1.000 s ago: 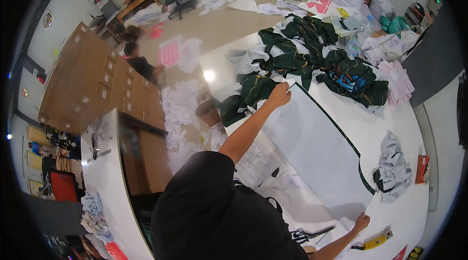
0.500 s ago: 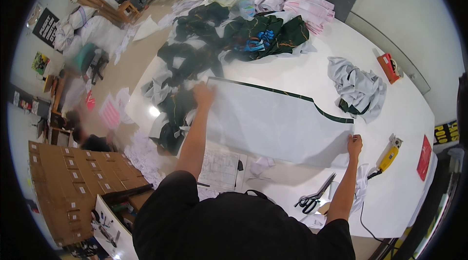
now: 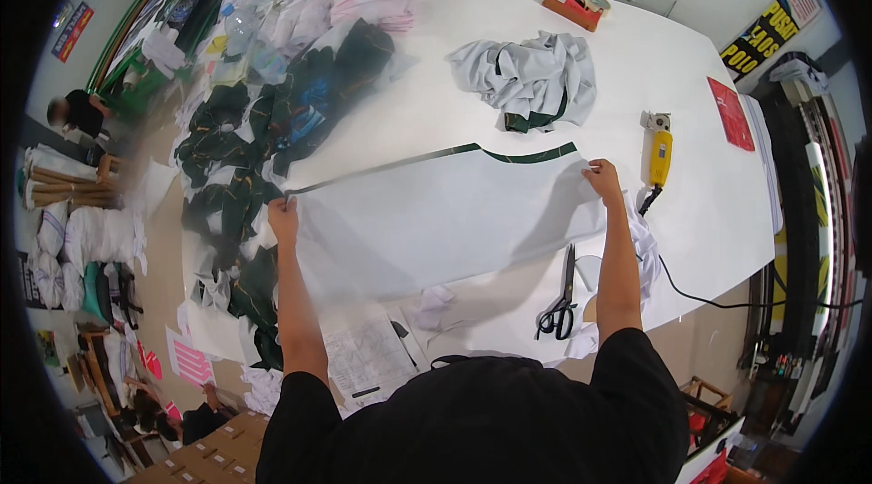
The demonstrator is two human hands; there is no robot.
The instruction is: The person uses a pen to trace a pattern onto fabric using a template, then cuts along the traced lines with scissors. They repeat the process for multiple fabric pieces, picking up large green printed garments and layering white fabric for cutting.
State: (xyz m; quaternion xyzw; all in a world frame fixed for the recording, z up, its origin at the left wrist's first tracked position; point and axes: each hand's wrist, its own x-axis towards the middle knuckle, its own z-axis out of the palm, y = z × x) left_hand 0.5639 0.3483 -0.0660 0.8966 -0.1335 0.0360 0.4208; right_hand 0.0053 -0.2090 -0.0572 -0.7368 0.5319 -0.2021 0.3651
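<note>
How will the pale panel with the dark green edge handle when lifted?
The pale panel is probably floppy: similar gray cloth beyond it lies in crumpled folds. It looks light for its size, since the left hand and right hand hold it only by its ends. Being wide and thin, it may sag mid-span.

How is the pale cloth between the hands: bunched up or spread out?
Spread out: the pale cloth stretches from the left hand to the right hand, its dark green border running along the far edge.
</note>
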